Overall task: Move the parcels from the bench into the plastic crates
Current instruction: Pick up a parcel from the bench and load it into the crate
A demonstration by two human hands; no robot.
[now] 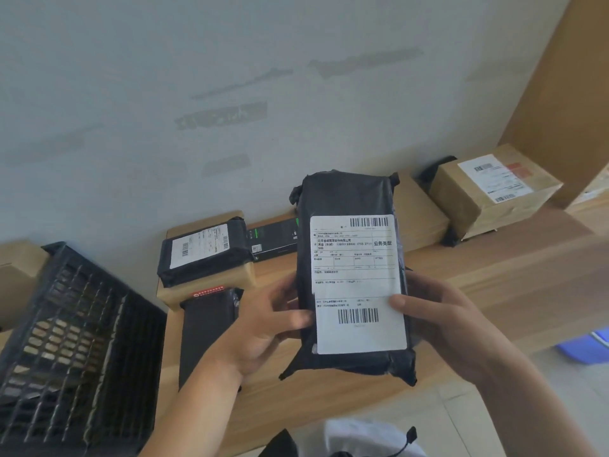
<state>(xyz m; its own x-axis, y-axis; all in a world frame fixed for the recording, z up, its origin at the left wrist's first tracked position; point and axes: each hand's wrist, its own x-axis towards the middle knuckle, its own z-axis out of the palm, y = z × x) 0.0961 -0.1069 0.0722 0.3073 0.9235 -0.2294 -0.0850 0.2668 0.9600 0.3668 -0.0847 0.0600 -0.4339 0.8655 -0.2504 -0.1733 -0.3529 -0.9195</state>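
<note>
both hands (pixel 260 328) (pixel 438 321) grip a black parcel (pixel 349 199) beside the black crate (pixel 66 341).

A pale wall (pixel 230 77) fills the top of the frame, with grey patches on it. A long wooden bench (pixel 494 285) runs across the middle. On the right edge stands a tall brown wooden panel (pixel 566 94). Light floor tiles (pixel 461 420) show at the bottom right.

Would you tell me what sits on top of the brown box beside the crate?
A smaller black-wrapped parcel with a white label lies on the brown box. The box's top is mostly covered.
</note>
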